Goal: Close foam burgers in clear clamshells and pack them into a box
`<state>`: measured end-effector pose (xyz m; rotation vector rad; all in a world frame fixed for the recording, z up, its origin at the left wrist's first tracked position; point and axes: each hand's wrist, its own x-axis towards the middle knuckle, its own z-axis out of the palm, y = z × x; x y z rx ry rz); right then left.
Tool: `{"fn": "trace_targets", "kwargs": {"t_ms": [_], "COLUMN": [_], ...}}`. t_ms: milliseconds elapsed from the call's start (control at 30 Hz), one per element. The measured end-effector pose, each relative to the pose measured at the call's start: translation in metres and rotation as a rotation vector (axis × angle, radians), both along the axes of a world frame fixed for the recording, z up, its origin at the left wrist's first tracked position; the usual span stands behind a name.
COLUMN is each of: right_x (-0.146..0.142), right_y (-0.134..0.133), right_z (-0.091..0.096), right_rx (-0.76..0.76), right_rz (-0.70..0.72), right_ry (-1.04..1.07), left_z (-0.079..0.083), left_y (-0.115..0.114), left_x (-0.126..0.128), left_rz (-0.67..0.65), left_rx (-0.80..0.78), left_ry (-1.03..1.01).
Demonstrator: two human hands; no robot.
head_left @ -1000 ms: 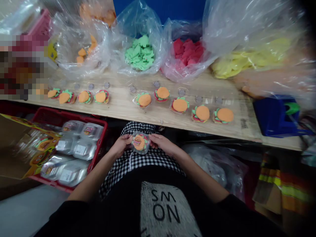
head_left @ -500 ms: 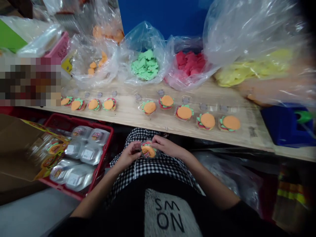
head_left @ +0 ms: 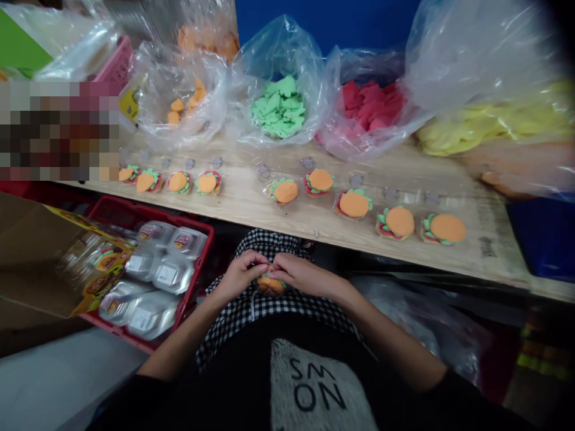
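Observation:
Above my lap, both hands grip a toy burger in a clear plastic case [head_left: 271, 286], with an orange bun and a printed label facing me. My left hand [head_left: 241, 276] pinches its left upper edge, thumb and fingertips pressed together. From the other side my right hand [head_left: 302, 274] closes on the upper right edge, its thumb across the top. The fingertips of both hands nearly meet there and hide part of the case. On the wooden table [head_left: 251, 212] beyond, several toy burgers [head_left: 354, 204] sit in clear cases with their lids folded back.
Behind the burgers stand plastic bags of orange pieces [head_left: 174, 114], green pieces [head_left: 279, 108], red pieces [head_left: 371, 105] and yellow pieces [head_left: 494, 129]. Left of my lap, a red crate [head_left: 204, 254] holds several closed cases beside a cardboard box [head_left: 27, 263]. A blue bin [head_left: 539, 239] is at right.
My hands have drawn closer together over the top of the case, and the left fingers have moved onto its upper edge. The view has shifted slightly.

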<state>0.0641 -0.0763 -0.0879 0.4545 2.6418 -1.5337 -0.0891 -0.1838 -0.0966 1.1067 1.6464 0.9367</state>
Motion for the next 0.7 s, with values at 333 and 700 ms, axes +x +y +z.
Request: {"fn": "trace_targets", "kwargs": {"t_ms": [333, 700], "right_x": [-0.005, -0.001], "right_y": [-0.007, -0.015], "right_z": [-0.013, -0.028], "right_rx": [-0.023, -0.144], "right_rz": [0.076, -0.028], "right_ry": [-0.019, 0.020], "left_z": [-0.024, -0.020], "left_y": [-0.025, -0.040], "left_x": [0.002, -0.005], "left_rz": [0.116, 0.233], "left_rx": [-0.097, -0.108], "left_ry": [-0.163, -0.175]}}
